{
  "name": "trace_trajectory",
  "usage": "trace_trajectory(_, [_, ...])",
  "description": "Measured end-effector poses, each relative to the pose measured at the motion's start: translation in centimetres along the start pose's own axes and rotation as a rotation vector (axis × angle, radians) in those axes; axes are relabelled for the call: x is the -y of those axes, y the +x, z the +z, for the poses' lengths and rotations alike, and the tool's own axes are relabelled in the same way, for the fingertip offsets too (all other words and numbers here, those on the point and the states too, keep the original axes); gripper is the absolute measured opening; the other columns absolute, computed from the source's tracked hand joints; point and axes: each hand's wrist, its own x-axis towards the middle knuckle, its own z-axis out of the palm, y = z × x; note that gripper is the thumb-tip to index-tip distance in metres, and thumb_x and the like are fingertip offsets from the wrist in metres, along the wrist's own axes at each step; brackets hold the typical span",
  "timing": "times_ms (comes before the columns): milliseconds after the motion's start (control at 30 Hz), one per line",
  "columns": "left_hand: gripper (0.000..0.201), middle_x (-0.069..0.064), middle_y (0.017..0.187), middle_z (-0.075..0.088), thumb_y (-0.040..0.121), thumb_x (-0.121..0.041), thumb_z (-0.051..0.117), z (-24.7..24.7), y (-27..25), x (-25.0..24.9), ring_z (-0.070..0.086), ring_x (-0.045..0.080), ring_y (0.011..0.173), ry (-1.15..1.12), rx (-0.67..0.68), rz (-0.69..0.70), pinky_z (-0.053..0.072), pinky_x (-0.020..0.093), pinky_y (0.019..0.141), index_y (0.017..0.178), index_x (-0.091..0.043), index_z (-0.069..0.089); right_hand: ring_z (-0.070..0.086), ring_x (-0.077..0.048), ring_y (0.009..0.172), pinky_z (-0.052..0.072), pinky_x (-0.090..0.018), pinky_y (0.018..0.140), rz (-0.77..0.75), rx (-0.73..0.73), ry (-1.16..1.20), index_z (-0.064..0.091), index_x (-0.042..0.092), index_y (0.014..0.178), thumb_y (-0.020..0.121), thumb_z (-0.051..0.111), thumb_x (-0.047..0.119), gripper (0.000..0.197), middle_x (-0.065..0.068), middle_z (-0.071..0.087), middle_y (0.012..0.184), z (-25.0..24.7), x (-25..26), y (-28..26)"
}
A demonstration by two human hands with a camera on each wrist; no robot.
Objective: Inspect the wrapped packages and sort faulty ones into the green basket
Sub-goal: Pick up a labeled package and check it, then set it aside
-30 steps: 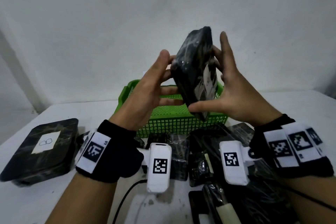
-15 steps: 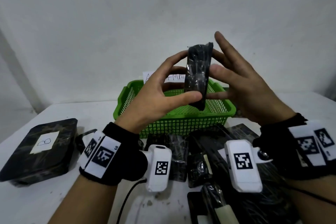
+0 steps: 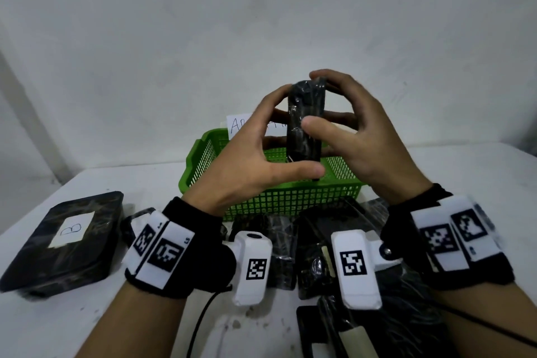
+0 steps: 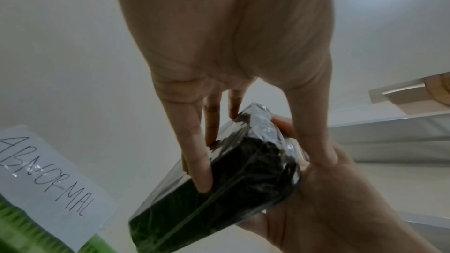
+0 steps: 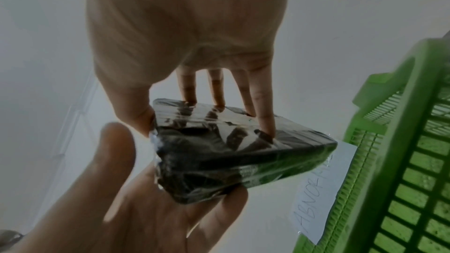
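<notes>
I hold a black package in clear film (image 3: 304, 125) upright and edge-on above the green basket (image 3: 290, 200). My left hand (image 3: 255, 154) grips its left side, with the thumb under the bottom end. My right hand (image 3: 363, 136) grips the right side; its fingers curl over the top and its thumb lies across the front edge. In the left wrist view the package (image 4: 219, 189) sits between the left fingers (image 4: 197, 157) and the right palm. The right wrist view shows wrinkled film on the package (image 5: 231, 155).
A paper label reading ABNORMAL (image 4: 48, 180) stands at the basket's far rim. A large black wrapped box marked B (image 3: 66, 241) lies at the left of the white table (image 3: 130, 183). Several wrapped black packages (image 3: 322, 229) are piled in front of the basket. A cable (image 3: 200, 320) trails at the front.
The package has turned from face-on to edge-on and come lower, toward the basket. My right fingers, spread before, now curl over its top.
</notes>
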Motion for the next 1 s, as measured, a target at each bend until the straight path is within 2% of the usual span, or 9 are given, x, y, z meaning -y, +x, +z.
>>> trace_trajectory(133, [0.095, -0.018, 0.125, 0.056, 0.071, -0.036, 0.085, 0.3, 0.0, 0.1, 0.058, -0.012, 0.109, 0.008, -0.056, -0.030, 0.043, 0.005, 0.090, 0.147, -0.044, 0.028, 0.052, 0.002, 0.128, 0.051, -0.040, 0.106, 0.044, 0.084, -0.062, 0.040, 0.045, 0.149, 0.082, 0.072, 0.060, 0.076, 0.022, 0.043, 0.146, 0.1, 0.2, -0.1])
trace_trajectory(267, [0.085, -0.013, 0.125, 0.059, 0.080, -0.023, 0.080, 0.1, 0.2, 0.6, 0.063, -0.004, 0.108, -0.022, -0.103, -0.017, 0.050, 0.018, 0.093, 0.146, -0.045, 0.030, 0.041, 0.007, 0.137, 0.037, -0.023, 0.113, 0.043, 0.114, -0.084, 0.031, 0.043, 0.155, 0.090, 0.060, 0.059, 0.073, 0.023, 0.037, 0.154, -0.5, 0.2, 0.1])
trace_trajectory(367, [0.068, -0.006, 0.110, 0.067, 0.083, -0.016, 0.060, -0.2, 0.3, 1.1, 0.069, 0.007, 0.094, -0.159, -0.179, -0.027, 0.058, 0.026, 0.077, 0.145, -0.036, 0.039, 0.031, 0.022, 0.130, 0.029, -0.002, 0.102, 0.079, 0.060, -0.149, 0.029, 0.039, 0.157, 0.090, 0.059, 0.056, 0.075, 0.022, 0.034, 0.156, -1.1, 0.0, 0.3])
trace_trajectory(467, [0.051, -0.016, 0.080, 0.067, 0.093, 0.000, 0.047, -0.9, 0.5, 1.6, 0.064, 0.000, 0.070, -0.273, -0.237, -0.069, 0.051, 0.016, 0.059, 0.138, -0.023, 0.046, 0.026, 0.008, 0.137, 0.024, -0.016, 0.110, 0.186, -0.042, -0.249, 0.025, 0.039, 0.158, 0.092, 0.065, 0.048, 0.078, 0.013, 0.029, 0.161, -1.9, -0.9, 0.5])
trace_trajectory(567, [0.043, -0.013, 0.078, 0.062, 0.090, 0.001, 0.042, -1.5, 0.7, 1.9, 0.059, 0.003, 0.070, -0.402, -0.267, -0.103, 0.052, 0.021, 0.055, 0.126, -0.018, 0.052, 0.054, -0.016, 0.132, 0.047, -0.042, 0.107, 0.327, -0.101, -0.132, 0.031, 0.037, 0.154, 0.087, 0.073, 0.047, 0.080, 0.001, 0.050, 0.150, -2.2, -1.8, 0.7])
trace_trajectory(633, [0.047, -0.008, 0.088, 0.062, 0.081, -0.007, 0.045, -1.8, 0.7, 2.0, 0.060, 0.008, 0.079, -0.483, -0.257, -0.114, 0.056, 0.029, 0.059, 0.127, -0.018, 0.053, 0.069, -0.019, 0.110, 0.059, -0.041, 0.084, 0.372, -0.087, -0.024, 0.038, 0.033, 0.150, 0.089, 0.073, 0.039, 0.070, -0.002, 0.065, 0.130, -2.1, -1.9, 0.8])
trace_trajectory(700, [0.049, -0.005, 0.098, 0.065, 0.079, -0.016, 0.047, -2.0, 0.6, 1.9, 0.063, 0.011, 0.088, -0.552, -0.218, -0.113, 0.058, 0.033, 0.062, 0.128, -0.019, 0.053, 0.072, -0.017, 0.100, 0.061, -0.037, 0.072, 0.365, -0.085, 0.039, 0.043, 0.029, 0.146, 0.093, 0.070, 0.028, 0.058, -0.003, 0.068, 0.123, -1.9, -1.9, 0.8])
trace_trajectory(867, [0.044, 0.001, 0.111, 0.062, 0.091, -0.037, 0.050, -2.0, 0.5, 1.7, 0.067, 0.015, 0.088, -0.586, -0.104, -0.130, 0.057, 0.030, 0.059, 0.131, -0.017, 0.050, 0.070, -0.011, 0.098, 0.060, -0.036, 0.081, 0.346, -0.129, -0.015, 0.044, 0.031, 0.146, 0.094, 0.069, 0.028, 0.058, -0.001, 0.065, 0.124, -1.8, -2.5, 0.6])
trace_trajectory(1000, [0.052, -0.012, 0.084, 0.062, 0.092, -0.045, 0.043, -1.9, 0.1, 1.3, 0.062, 0.006, 0.069, -0.587, 0.049, -0.171, 0.053, 0.027, 0.059, 0.132, -0.011, 0.047, 0.071, -0.005, 0.093, 0.063, -0.035, 0.075, 0.321, -0.137, -0.023, 0.045, 0.037, 0.146, 0.096, 0.066, 0.033, 0.055, 0.004, 0.065, 0.117, -1.9, -2.2, 0.5])
